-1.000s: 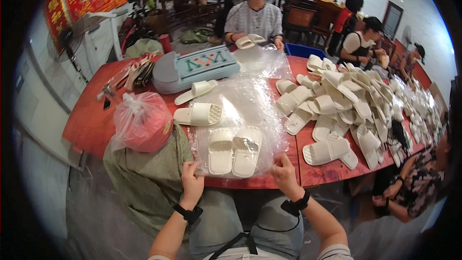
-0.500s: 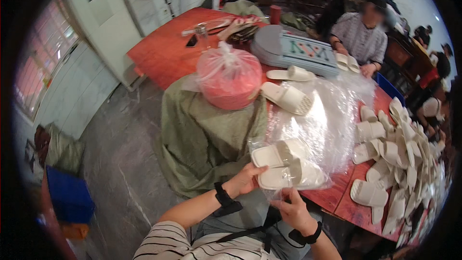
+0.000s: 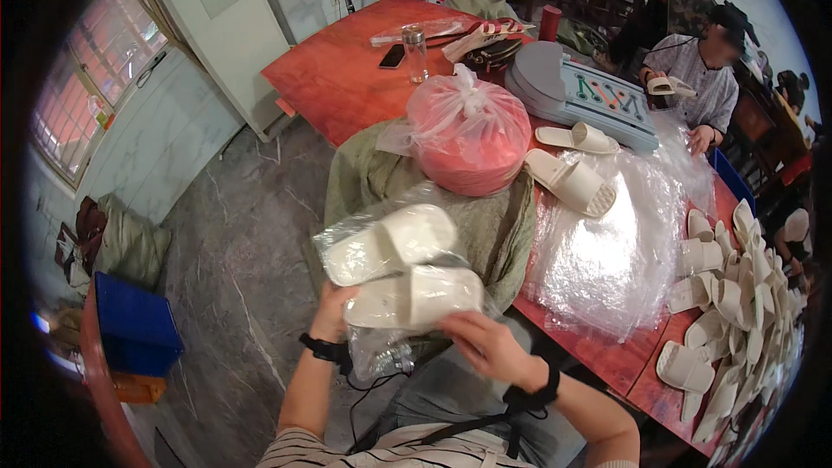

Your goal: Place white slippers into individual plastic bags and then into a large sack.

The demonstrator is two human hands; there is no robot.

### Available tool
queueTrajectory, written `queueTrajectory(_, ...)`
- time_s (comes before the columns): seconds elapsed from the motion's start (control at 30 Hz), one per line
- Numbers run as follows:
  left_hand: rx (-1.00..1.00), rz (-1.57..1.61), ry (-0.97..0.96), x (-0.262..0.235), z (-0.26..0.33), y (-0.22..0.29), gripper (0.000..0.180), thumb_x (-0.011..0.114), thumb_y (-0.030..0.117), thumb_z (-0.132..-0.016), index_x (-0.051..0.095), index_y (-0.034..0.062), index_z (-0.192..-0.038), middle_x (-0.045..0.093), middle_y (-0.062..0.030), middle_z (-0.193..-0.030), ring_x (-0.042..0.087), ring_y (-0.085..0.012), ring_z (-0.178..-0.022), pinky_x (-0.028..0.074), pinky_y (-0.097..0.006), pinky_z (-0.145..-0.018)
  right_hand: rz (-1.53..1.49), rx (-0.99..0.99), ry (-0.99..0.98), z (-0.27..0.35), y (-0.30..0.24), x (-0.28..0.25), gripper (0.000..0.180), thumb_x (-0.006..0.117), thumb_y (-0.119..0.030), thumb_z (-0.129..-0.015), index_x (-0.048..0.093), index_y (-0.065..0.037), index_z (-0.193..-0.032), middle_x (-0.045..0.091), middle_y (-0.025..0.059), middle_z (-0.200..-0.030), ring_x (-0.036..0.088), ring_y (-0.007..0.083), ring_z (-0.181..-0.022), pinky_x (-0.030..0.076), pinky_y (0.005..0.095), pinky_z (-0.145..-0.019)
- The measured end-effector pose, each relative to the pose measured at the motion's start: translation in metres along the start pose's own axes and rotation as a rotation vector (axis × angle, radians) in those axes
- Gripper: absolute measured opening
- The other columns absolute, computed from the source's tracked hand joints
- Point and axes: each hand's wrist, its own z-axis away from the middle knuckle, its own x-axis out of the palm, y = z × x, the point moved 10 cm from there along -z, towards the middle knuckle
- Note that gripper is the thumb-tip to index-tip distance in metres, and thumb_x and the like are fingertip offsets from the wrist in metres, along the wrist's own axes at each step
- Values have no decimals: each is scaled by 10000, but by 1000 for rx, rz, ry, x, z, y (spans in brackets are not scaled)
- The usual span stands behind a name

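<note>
A pair of cream slippers [image 3: 399, 295] lies side by side inside a clear plastic bag [image 3: 381, 348], held up over my lap. My left hand [image 3: 332, 308] grips the heel end of the bagged pair; part of its fingers is hidden beneath. At the toe end, my right hand [image 3: 492, 347] has its fingers closed on the edge of the bag, against the lower slipper. Loose bag plastic hangs below the pair. Beyond the slippers, a green cloth sack [image 3: 368, 160] bears a pink bundle in a knotted clear bag [image 3: 468, 134].
On the red table [image 3: 329, 56] lie a stack of clear bags [image 3: 598, 273], loose slippers [image 3: 576, 182] and, at right, a large slipper heap [image 3: 737, 295]. A grey machine [image 3: 598, 104] stands behind. Across the table a person [image 3: 693, 65] holds slippers. A blue bin [image 3: 134, 325] stands far left.
Both my hands have carried the bagged slippers left, away from the table edge to above the sack and my lap. The person across has lifted the slippers. My view has shifted left.
</note>
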Motion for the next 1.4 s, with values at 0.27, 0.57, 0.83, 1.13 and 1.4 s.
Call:
queueTrajectory(0.27,94,-253,255,-91,-8,40,402,540,-72,-815,575,-80,-1215,673,-143,-1128,679,-229,-972,547,-340,-838,460,617,-565,-35,243,118,533,711,-293,-846,572,64,-1216,565,253,-1258,549,386,-1180,462,480,-987)
queueTrajectory(0.57,-75,-125,24,-32,-25,-16,467,555,-33,-840,522,-62,-1304,638,-140,-1226,641,-216,-1068,510,-329,-900,51,614,-1209,45,315,197,742,746,-388,-776,499,-52,-1390,598,208,-1284,563,331,-1204,449,425,-1010)
queueTrajectory(0.83,-438,142,-25,-1,-37,-155,324,550,13,-895,554,-56,-1212,657,-130,-1138,687,-220,-953,563,-360,-774,-127,-45,-1057,1,79,227,540,501,39,-752,606,-24,-1278,680,199,-1141,618,388,-1094,479,407,-921)
queueTrajectory(1.13,-627,-478,-8,-88,-95,-254,272,512,46,-906,608,-21,-1151,644,-172,-1074,633,-321,-960,510,-421,-807,-194,-148,-1118,-18,-3,163,346,542,59,-699,641,12,-1027,632,246,-899,601,446,-940,466,499,-736)
queueTrajectory(1.4,-398,-1031,116,-181,-104,-108,404,390,235,-1036,493,36,-1372,447,-195,-1420,421,-325,-1295,374,-423,-1066,-149,-123,-933,-14,-4,153,324,569,67,-693,644,18,-1005,654,232,-840,618,463,-917,486,520,-724)
